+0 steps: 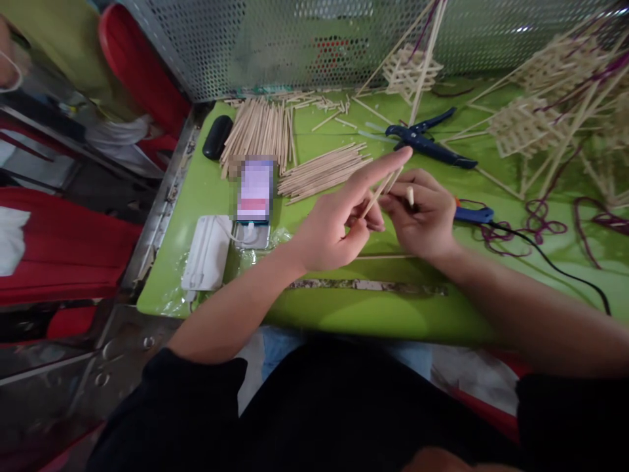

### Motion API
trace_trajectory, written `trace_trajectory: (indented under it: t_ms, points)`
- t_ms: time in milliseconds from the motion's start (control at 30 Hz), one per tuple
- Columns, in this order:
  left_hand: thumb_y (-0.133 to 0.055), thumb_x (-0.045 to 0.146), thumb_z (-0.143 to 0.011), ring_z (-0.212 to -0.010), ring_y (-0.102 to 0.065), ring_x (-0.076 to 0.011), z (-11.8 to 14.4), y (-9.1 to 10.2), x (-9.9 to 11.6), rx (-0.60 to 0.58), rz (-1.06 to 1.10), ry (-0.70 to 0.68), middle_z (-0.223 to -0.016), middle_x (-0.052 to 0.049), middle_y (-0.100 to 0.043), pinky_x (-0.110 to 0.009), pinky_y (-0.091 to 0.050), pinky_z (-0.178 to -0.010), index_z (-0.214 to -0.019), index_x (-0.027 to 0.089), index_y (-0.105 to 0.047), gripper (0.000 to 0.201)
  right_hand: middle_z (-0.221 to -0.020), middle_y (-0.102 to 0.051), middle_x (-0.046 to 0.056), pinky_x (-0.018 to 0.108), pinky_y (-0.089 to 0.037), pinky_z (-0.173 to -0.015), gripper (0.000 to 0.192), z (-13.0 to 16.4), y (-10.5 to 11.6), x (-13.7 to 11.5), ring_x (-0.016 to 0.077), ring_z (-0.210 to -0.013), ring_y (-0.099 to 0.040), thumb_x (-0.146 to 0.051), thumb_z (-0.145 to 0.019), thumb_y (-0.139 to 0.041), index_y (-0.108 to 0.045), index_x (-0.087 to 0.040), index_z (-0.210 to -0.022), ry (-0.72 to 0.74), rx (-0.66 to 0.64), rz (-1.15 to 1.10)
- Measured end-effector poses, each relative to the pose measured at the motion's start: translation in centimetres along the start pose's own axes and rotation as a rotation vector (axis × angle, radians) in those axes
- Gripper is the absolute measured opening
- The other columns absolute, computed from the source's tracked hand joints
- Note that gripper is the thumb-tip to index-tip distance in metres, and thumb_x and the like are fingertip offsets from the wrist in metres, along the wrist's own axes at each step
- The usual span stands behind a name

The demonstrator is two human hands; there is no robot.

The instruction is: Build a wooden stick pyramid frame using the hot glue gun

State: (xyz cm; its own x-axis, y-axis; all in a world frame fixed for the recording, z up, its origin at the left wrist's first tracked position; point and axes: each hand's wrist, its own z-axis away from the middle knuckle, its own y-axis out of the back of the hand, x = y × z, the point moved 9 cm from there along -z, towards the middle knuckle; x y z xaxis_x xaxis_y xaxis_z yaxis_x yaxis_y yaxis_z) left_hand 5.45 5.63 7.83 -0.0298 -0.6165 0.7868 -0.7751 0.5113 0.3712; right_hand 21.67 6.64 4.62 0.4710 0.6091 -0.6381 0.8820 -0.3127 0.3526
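Observation:
Above the middle of the table, my left hand (339,226) pinches thin wooden sticks (376,195) between thumb and curled fingers, its index finger stretched out. Close beside it, my right hand (425,216) is closed on the same small group of sticks, and a pale stick end (410,195) pokes out between its fingers. How the sticks meet is partly hidden by my fingers. Just beyond the hands lies a dark blue cutter (432,144) with its handles spread. To the right of my right hand rests a blue-handled tool (472,214) with a black cord.
On the green table (314,318) lie a stick bundle (258,134), a second stick pile (324,172), a phone (254,190), a white power bank (206,252) and a black case (217,137). Stick lattice structures (531,124) stand at right near purple string (540,219). Behind is a perforated metal panel (275,46).

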Motion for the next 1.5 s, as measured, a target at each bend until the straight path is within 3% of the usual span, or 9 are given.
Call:
trace_trajectory:
  t_ms: [100, 300, 467, 700, 933, 1133, 1233, 1367, 1500]
  points:
    - [-0.047, 0.017, -0.109, -0.095, -0.074, -0.0124, -0.1, 0.6, 0.5, 0.025, 0.044, -0.052, -0.108, -0.002, -0.071, -0.032, -0.071, -0.097, -0.170, 0.034, -0.035, 0.064, -0.097, -0.074, 0.006, 0.041, -0.056, -0.073, 0.014, -0.2, 0.1, 0.2, 0.0225, -0.082, -0.067, -0.042, -0.101, -0.078, -0.086, -0.031, -0.104, 0.008, 0.013, -0.021]
    - [-0.045, 0.029, -0.114, -0.094, -0.075, -0.0145, -0.2, 1.2, 0.7, 0.026, -0.097, -0.069, -0.117, -0.003, -0.076, -0.036, -0.069, -0.092, -0.165, 0.037, -0.044, 0.052, -0.096, -0.074, 0.005, 0.042, -0.056, -0.075, 0.017, -0.9, 0.0, 0.4, 0.0223, -0.084, -0.067, -0.041, -0.104, -0.074, -0.086, -0.030, -0.104, 0.001, 0.005, 0.016]
    - [-0.045, 0.038, -0.116, -0.099, -0.080, -0.0164, -0.3, 1.4, -0.2, 0.025, -0.205, 0.022, -0.112, 0.000, -0.079, -0.035, -0.071, -0.089, -0.166, 0.040, -0.044, 0.050, -0.097, -0.074, 0.005, 0.041, -0.058, -0.080, 0.016, -1.2, 0.0, 0.8, 0.0211, -0.087, -0.068, -0.041, -0.105, -0.074, -0.087, -0.031, -0.109, 0.023, 0.025, 0.022]
    - [-0.043, 0.043, -0.117, -0.100, -0.081, -0.0162, -0.5, 1.7, -0.1, 0.032, -0.213, -0.093, -0.110, 0.001, -0.079, -0.035, -0.071, -0.091, -0.167, 0.040, -0.041, 0.051, -0.099, -0.075, 0.006, 0.046, -0.060, -0.082, 0.026, -1.4, -0.2, 0.4, 0.0249, -0.090, -0.070, -0.051, -0.105, -0.071, -0.084, -0.029, -0.102, 0.057, 0.020, 0.037]
    - [-0.037, 0.047, -0.118, -0.103, -0.081, -0.0169, -0.4, 2.1, 0.2, 0.070, -0.269, -0.121, -0.108, 0.000, -0.075, -0.035, -0.071, -0.090, -0.167, 0.044, -0.039, 0.049, -0.119, -0.075, 0.007, 0.055, -0.057, -0.098, 0.030, -1.0, -0.8, 1.1, 0.0305, -0.108, -0.067, -0.054, -0.111, -0.054, -0.079, -0.041, -0.118, -0.089, -0.151, 0.062]
    - [-0.042, 0.058, -0.115, -0.107, -0.079, -0.0196, -0.9, 2.9, -0.1, 0.129, -0.368, -0.191, -0.123, -0.004, -0.070, -0.033, -0.070, -0.084, -0.161, 0.044, -0.047, 0.049, -0.117, -0.075, 0.007, 0.052, -0.055, -0.104, 0.030, -1.1, -1.6, 2.6, 0.0305, -0.114, -0.064, -0.061, -0.105, -0.063, -0.080, -0.039, -0.117, -0.159, -0.214, 0.056]
    - [-0.040, 0.065, -0.113, -0.114, -0.078, -0.0251, -1.2, 3.5, -0.3, 0.133, -0.423, -0.236, -0.129, -0.006, -0.065, -0.038, -0.071, -0.085, -0.159, 0.043, -0.050, 0.052, -0.122, -0.075, 0.007, 0.048, -0.056, -0.106, 0.032, -1.3, -1.9, 2.7, 0.0262, -0.110, -0.065, -0.060, -0.106, -0.063, -0.081, -0.035, -0.113, -0.162, -0.197, 0.056]
    - [-0.038, 0.070, -0.111, -0.139, -0.068, -0.0355, -1.7, 3.4, 0.1, 0.097, -0.493, -0.332, -0.149, -0.008, -0.060, -0.043, -0.070, -0.094, -0.157, 0.040, -0.056, 0.058, -0.127, -0.075, 0.003, 0.042, -0.057, -0.108, 0.030, -1.4, -2.2, 2.5, 0.0214, -0.111, -0.065, -0.055, -0.111, -0.058, -0.080, -0.036, -0.118, -0.175, -0.228, 0.053]
    - [-0.031, 0.067, -0.112, -0.153, -0.058, -0.0366, -2.0, 2.8, 0.5, 0.069, -0.498, -0.368, -0.164, -0.005, -0.056, -0.050, -0.064, -0.111, -0.159, 0.042, -0.053, 0.058, -0.131, -0.075, 0.001, 0.038, -0.055, -0.111, 0.033, -1.5, -2.2, 2.1, 0.0219, -0.117, -0.063, -0.063, -0.106, -0.063, -0.079, -0.036, -0.114, -0.178, -0.242, 0.031]
